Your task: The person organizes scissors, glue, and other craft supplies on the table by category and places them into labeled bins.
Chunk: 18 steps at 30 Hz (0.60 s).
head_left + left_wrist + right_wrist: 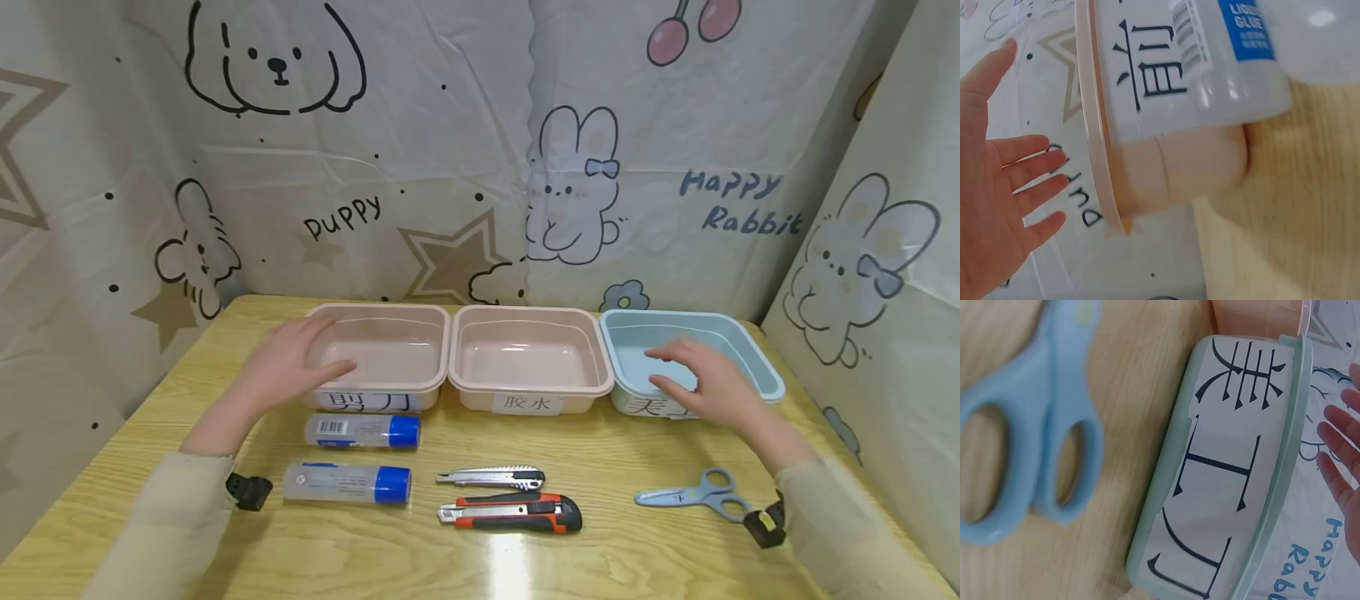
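Observation:
My left hand (288,360) hovers at the left side of the left pink bin (378,310), fingers spread and holding nothing. Over the front of the blue bin (757,367) my right hand (701,379) is held, thumb and fingers apart with nothing between them. In front of the left bin lie two clear glue bottles with blue caps, the upper glue bottle (352,431) and the lower glue bottle (337,482). A silver utility knife (491,477) and a red-and-black utility knife (517,511) lie mid-table. Blue scissors (686,496) rest near the right wrist.
Between the outer bins stands a middle pink bin (532,310). Each bin bears a white paper label with Chinese characters, such as the middle label (527,403). A printed cloth (450,167) hangs behind the wooden table (585,567).

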Each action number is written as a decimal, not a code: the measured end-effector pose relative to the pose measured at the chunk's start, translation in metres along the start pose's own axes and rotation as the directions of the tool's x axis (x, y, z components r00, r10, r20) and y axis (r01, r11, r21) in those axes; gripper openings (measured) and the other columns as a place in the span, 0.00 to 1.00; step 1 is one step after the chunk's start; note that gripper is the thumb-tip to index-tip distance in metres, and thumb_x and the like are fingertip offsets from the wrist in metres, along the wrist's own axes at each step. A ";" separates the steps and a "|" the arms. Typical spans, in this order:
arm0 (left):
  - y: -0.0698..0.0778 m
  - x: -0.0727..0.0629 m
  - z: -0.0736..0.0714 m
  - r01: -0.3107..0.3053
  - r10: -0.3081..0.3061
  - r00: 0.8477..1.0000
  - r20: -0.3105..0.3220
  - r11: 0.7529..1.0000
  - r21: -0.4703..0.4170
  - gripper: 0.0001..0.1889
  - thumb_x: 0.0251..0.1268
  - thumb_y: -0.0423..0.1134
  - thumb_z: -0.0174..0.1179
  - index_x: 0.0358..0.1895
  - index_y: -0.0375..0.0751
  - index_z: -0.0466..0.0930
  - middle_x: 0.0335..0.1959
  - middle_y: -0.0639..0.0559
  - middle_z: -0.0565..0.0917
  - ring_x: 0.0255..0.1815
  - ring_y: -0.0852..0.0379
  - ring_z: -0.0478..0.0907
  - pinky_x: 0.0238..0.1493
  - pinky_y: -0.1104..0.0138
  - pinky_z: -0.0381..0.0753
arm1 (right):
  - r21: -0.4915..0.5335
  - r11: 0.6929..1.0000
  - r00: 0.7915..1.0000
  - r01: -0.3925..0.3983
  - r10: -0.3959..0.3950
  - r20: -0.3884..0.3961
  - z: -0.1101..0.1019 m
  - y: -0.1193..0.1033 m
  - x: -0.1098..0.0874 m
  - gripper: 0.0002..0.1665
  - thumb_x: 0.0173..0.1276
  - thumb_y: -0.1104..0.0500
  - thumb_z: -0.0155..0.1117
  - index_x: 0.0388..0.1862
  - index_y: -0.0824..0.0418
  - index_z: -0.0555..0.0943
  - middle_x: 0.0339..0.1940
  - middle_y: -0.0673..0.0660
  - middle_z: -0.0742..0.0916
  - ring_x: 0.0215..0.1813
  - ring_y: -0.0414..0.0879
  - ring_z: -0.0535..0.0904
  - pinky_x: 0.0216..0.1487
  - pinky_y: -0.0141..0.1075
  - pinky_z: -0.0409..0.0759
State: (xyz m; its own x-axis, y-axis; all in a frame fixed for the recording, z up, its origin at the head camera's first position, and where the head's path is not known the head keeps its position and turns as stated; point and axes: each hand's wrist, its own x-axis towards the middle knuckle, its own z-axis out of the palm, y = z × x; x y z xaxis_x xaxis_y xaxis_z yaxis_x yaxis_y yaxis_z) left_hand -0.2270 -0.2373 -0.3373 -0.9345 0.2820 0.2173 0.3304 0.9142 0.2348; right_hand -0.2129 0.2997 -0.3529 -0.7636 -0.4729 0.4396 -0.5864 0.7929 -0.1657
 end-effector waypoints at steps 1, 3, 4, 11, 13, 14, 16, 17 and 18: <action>-0.003 -0.003 -0.001 0.015 -0.015 1.000 0.006 1.000 -0.017 0.42 0.53 0.65 0.55 0.64 0.38 0.63 0.63 0.36 0.67 0.62 0.35 0.61 0.60 0.41 0.56 | 0.000 1.000 1.000 0.017 -0.017 -0.014 -0.001 -0.001 -0.003 0.17 0.56 0.59 0.67 0.46 0.59 0.79 0.38 0.54 0.82 0.41 0.48 0.76 0.40 0.44 0.75; -0.008 -0.010 -0.002 0.050 -0.049 0.999 0.018 0.997 -0.057 0.43 0.53 0.66 0.54 0.64 0.36 0.63 0.62 0.33 0.66 0.62 0.33 0.61 0.59 0.41 0.57 | 0.002 0.999 0.999 0.041 -0.041 -0.032 -0.002 -0.004 -0.009 0.15 0.53 0.62 0.68 0.41 0.57 0.80 0.34 0.50 0.82 0.37 0.44 0.76 0.34 0.40 0.76; -0.010 -0.013 -0.003 0.073 -0.071 0.997 0.025 0.994 -0.083 0.43 0.53 0.65 0.55 0.64 0.34 0.63 0.62 0.32 0.66 0.62 0.33 0.60 0.59 0.41 0.58 | 0.001 0.999 0.998 0.045 -0.045 -0.039 -0.004 -0.006 -0.012 0.14 0.52 0.63 0.69 0.39 0.56 0.81 0.32 0.48 0.82 0.35 0.42 0.76 0.33 0.38 0.76; -0.025 -0.034 -0.004 0.167 -0.161 0.986 0.049 0.966 -0.195 0.46 0.52 0.61 0.59 0.65 0.29 0.58 0.63 0.28 0.62 0.63 0.32 0.57 0.58 0.40 0.58 | 0.034 0.997 0.998 0.063 -0.063 0.001 -0.008 -0.014 -0.036 0.14 0.49 0.65 0.71 0.35 0.52 0.81 0.29 0.38 0.80 0.31 0.31 0.74 0.30 0.30 0.77; -0.028 -0.038 -0.002 0.190 -0.183 0.982 0.054 0.957 -0.220 0.47 0.52 0.61 0.59 0.66 0.29 0.56 0.64 0.28 0.61 0.63 0.31 0.56 0.58 0.39 0.57 | 0.029 0.999 0.998 0.043 -0.044 0.035 -0.009 -0.014 -0.044 0.13 0.49 0.63 0.71 0.34 0.50 0.81 0.29 0.37 0.80 0.31 0.30 0.74 0.29 0.30 0.76; -0.029 -0.039 -0.001 0.198 -0.190 0.980 0.054 0.952 -0.233 0.48 0.52 0.62 0.59 0.66 0.29 0.55 0.64 0.28 0.60 0.64 0.31 0.55 0.58 0.39 0.57 | 0.028 0.999 0.998 0.022 -0.024 0.065 -0.009 -0.015 -0.048 0.12 0.50 0.61 0.71 0.34 0.49 0.81 0.29 0.37 0.80 0.31 0.30 0.74 0.29 0.30 0.76; -0.031 -0.042 0.001 0.219 -0.210 0.976 0.065 0.942 -0.254 0.50 0.51 0.63 0.59 0.67 0.28 0.52 0.64 0.27 0.58 0.64 0.29 0.54 0.57 0.37 0.55 | 0.023 0.999 0.989 -0.027 0.023 0.144 -0.010 -0.016 -0.054 0.10 0.52 0.55 0.70 0.35 0.48 0.81 0.30 0.37 0.81 0.32 0.31 0.74 0.30 0.31 0.75; -0.032 -0.043 0.002 0.228 -0.217 0.974 0.070 0.938 -0.263 0.51 0.51 0.63 0.59 0.68 0.28 0.51 0.65 0.26 0.57 0.64 0.28 0.53 0.57 0.36 0.55 | 0.024 0.998 0.980 -0.050 0.044 0.195 -0.011 -0.016 -0.056 0.10 0.53 0.53 0.70 0.35 0.48 0.82 0.30 0.38 0.81 0.32 0.32 0.74 0.31 0.32 0.75; -0.033 -0.044 0.003 0.236 -0.223 0.972 0.076 0.933 -0.271 0.51 0.51 0.63 0.59 0.68 0.27 0.50 0.65 0.26 0.56 0.64 0.28 0.53 0.57 0.36 0.55 | 0.025 0.997 0.967 -0.070 0.062 0.246 -0.011 -0.016 -0.058 0.11 0.53 0.50 0.69 0.36 0.48 0.81 0.31 0.39 0.81 0.33 0.33 0.75 0.32 0.33 0.76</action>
State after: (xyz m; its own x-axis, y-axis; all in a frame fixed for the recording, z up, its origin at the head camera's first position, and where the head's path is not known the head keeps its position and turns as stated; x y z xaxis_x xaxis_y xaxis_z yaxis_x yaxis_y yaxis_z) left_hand -0.1972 -0.2784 -0.3577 -0.9920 0.0918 0.0870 0.1240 0.8408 0.5269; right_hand -0.1560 0.3192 -0.3661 -0.8413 -0.5033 0.1974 -0.5382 0.8142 -0.2176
